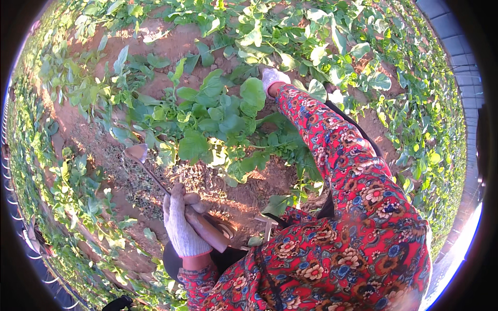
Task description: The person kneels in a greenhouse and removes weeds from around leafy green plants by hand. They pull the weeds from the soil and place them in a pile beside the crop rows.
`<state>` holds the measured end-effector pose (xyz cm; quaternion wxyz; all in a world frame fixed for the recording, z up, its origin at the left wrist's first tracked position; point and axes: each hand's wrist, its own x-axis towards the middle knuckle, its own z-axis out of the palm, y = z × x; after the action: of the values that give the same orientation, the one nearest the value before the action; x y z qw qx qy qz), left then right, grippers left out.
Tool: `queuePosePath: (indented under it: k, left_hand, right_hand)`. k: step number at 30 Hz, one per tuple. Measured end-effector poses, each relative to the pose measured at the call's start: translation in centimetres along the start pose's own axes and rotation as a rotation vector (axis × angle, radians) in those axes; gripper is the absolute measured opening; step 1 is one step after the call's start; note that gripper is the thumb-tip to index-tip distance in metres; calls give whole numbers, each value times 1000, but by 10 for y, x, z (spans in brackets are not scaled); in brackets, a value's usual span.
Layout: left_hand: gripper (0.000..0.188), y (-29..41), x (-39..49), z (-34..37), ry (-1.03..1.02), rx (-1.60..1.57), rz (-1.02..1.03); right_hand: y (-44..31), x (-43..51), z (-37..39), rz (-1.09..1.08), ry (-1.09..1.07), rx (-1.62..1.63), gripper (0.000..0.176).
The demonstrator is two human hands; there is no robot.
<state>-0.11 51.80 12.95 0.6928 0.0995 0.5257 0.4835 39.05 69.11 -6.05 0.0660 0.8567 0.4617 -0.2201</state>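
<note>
My left hand, in a white knit glove with soiled fingers, grips the thick wooden handle of a small hand hoe. The hoe's thin metal shaft slants up and left to a small blade, which is beside the leaves and above the soil. Stretched far forward, my right hand wears a similar white glove. Its fingers are largely hidden at the edge of the leafy green plants, so I cannot tell whether they hold anything. Between my hands grows a broad-leaved green plant.
Rows of leafy plants spread to both sides, with brown soil showing between them. A small wooden frame piece shows beside my floral clothing. A paved strip borders the field at the far right.
</note>
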Motion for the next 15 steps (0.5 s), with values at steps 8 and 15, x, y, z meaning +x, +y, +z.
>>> queuePosePath:
  k: [8,15]
  left_hand:
    - [34,2,-10,5,116,73,-6]
    - [35,0,-2,11,106,129,-52]
  right_hand:
    - [3,78,-4,234,255,113,33]
    - [38,128,-3,199,228,124,44]
